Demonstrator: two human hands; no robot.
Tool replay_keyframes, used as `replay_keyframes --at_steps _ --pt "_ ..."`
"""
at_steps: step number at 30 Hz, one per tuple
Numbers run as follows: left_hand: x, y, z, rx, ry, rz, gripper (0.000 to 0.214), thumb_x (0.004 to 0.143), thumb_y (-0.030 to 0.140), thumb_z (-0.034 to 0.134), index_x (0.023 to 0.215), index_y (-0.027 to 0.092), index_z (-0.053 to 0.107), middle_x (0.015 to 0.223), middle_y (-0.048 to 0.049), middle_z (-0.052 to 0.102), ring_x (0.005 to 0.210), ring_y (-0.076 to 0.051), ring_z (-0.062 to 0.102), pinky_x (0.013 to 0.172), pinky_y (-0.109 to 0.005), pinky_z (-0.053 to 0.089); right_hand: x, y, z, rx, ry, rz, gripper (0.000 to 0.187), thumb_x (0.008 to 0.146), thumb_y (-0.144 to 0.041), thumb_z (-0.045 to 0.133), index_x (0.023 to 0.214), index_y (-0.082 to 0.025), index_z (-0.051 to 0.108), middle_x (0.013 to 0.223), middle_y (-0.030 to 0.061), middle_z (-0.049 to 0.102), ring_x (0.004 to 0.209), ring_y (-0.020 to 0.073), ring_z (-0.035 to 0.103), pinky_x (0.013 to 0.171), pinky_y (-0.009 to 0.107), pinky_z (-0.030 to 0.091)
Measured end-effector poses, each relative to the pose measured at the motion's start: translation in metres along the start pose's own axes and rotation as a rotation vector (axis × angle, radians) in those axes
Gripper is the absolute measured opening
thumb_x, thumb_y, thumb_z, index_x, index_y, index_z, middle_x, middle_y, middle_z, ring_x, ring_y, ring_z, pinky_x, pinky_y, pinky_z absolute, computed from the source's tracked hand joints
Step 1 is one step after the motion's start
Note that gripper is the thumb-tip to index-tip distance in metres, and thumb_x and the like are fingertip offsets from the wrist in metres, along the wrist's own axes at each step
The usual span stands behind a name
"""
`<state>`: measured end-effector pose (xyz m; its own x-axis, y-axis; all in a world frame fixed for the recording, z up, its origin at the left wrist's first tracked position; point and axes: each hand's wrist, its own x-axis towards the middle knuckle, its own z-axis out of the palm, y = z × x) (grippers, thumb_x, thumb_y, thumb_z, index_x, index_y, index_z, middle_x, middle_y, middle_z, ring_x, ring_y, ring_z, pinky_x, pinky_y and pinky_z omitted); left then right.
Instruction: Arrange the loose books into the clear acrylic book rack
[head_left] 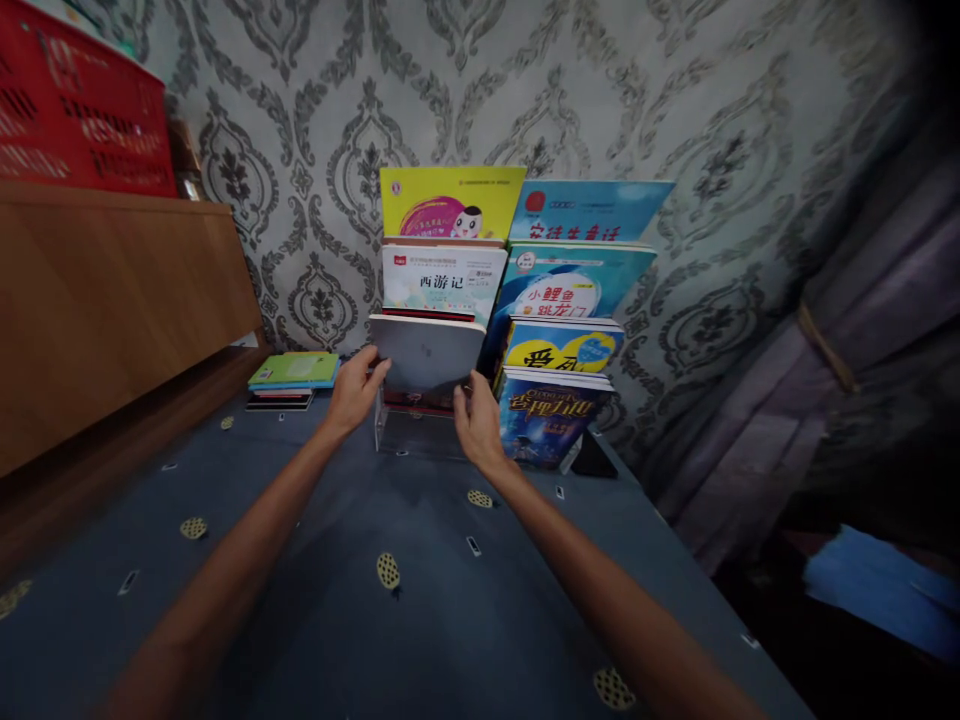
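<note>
A grey-covered book (427, 355) stands tilted back in the left column of a clear stepped book stand (420, 435). My left hand (355, 388) grips its left edge, and my right hand (478, 418) has hold of the right edge. Behind it rise a white book (442, 280) and a yellow book (454, 200). In the right column, a dark blue book (551, 415) is at the front. A yellow-and-blue book (562, 345), a teal book (574, 280) and a light blue book (592, 208) climb behind. The grey book's lower edge is partly hidden by shadow and my right hand.
A small stack of books (294, 372) lies flat at the left near the patterned wall (330, 100). A wooden cabinet (112, 310) carries a red basket (82, 110). Beside the stand's right lies a dark flat object (596, 458). A curtain (780, 400) hangs right of the dark blue cloth (322, 600).
</note>
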<state>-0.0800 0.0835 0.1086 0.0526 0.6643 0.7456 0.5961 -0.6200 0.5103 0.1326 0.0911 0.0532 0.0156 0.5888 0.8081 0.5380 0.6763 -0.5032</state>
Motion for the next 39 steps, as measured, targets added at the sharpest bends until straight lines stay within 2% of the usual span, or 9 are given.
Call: replay_keyframes --at_steps 4,7,11,16,19,24,31,39 --pt "0.0 -0.004 0.01 0.121 0.079 0.014 0.017 0.093 0.032 0.048 0.082 0.019 0.053 0.078 -0.0014 0.056 0.075 -0.017 0.054 0.071 -0.027 0.041 -0.002 0.004 0.007 -0.042 0.036 0.02 0.036 0.094 -0.029 0.04 0.124 -0.015 0.055 0.116 0.0175 0.062 0.111 0.0287 0.059 0.097 0.05 0.05" --pt "-0.002 -0.005 0.018 0.187 0.138 0.004 0.013 0.093 0.027 0.05 0.101 0.018 0.056 0.093 -0.0063 0.062 0.088 -0.021 0.059 0.081 -0.032 0.045 -0.001 0.005 0.01 -0.064 0.042 0.04 0.039 0.092 -0.026 0.042 0.127 -0.013 0.055 0.116 0.0177 0.062 0.111 0.0286 0.059 0.097 0.049 0.05" --pt "-0.007 -0.008 0.026 0.205 0.21 -0.023 0.036 0.094 0.024 0.051 0.129 0.018 0.048 0.104 -0.008 0.064 0.093 -0.021 0.062 0.088 -0.035 0.048 -0.003 0.006 0.009 -0.046 0.017 0.065 0.045 0.091 -0.025 0.043 0.134 -0.014 0.052 0.121 0.0174 0.061 0.113 0.0274 0.058 0.097 0.047 0.05" --pt "-0.011 -0.012 0.029 0.222 0.208 0.041 0.053 0.096 0.023 0.048 0.146 0.018 0.033 0.119 -0.0119 0.06 0.103 -0.022 0.061 0.096 -0.039 0.048 -0.004 0.005 0.009 -0.049 0.006 0.081 0.047 0.092 -0.024 0.043 0.137 -0.014 0.051 0.121 0.0171 0.061 0.113 0.027 0.057 0.097 0.046 0.05" --pt "-0.012 -0.012 0.031 0.264 0.188 0.059 0.057 0.096 0.023 0.047 0.15 0.017 0.029 0.128 -0.0154 0.056 0.115 -0.026 0.056 0.102 -0.044 0.045 -0.004 0.004 0.012 -0.062 0.019 0.088 0.049 0.091 -0.023 0.044 0.139 -0.015 0.049 0.125 0.0172 0.059 0.116 0.0275 0.056 0.099 0.048 0.049" --pt "-0.012 -0.009 0.035 0.351 0.163 0.03 0.059 0.097 0.021 0.042 0.153 0.015 0.024 0.133 -0.0197 0.052 0.125 -0.031 0.05 0.106 -0.05 0.041 -0.005 0.0 0.015 -0.119 0.027 0.087 0.055 0.09 -0.024 0.043 0.144 -0.012 0.044 0.133 0.0198 0.055 0.128 0.0298 0.049 0.109 0.052 0.04" --pt "-0.014 -0.014 0.04 0.44 0.123 0.038 0.059 0.094 0.014 0.041 0.151 0.011 0.027 0.125 -0.0198 0.052 0.123 -0.032 0.049 0.104 -0.052 0.042 -0.007 0.004 0.018 -0.15 0.003 0.105 0.057 0.09 -0.026 0.041 0.143 -0.005 0.044 0.131 0.0234 0.056 0.126 0.0324 0.051 0.107 0.054 0.041" --pt "-0.016 -0.014 0.042 0.521 0.112 0.045 0.055 0.093 0.014 0.04 0.148 0.009 0.032 0.12 -0.0184 0.051 0.117 -0.032 0.05 0.1 -0.05 0.045 -0.007 0.008 0.019 -0.18 -0.037 0.101 0.058 0.089 -0.025 0.041 0.143 -0.005 0.043 0.128 0.0236 0.056 0.123 0.0337 0.051 0.105 0.054 0.042"
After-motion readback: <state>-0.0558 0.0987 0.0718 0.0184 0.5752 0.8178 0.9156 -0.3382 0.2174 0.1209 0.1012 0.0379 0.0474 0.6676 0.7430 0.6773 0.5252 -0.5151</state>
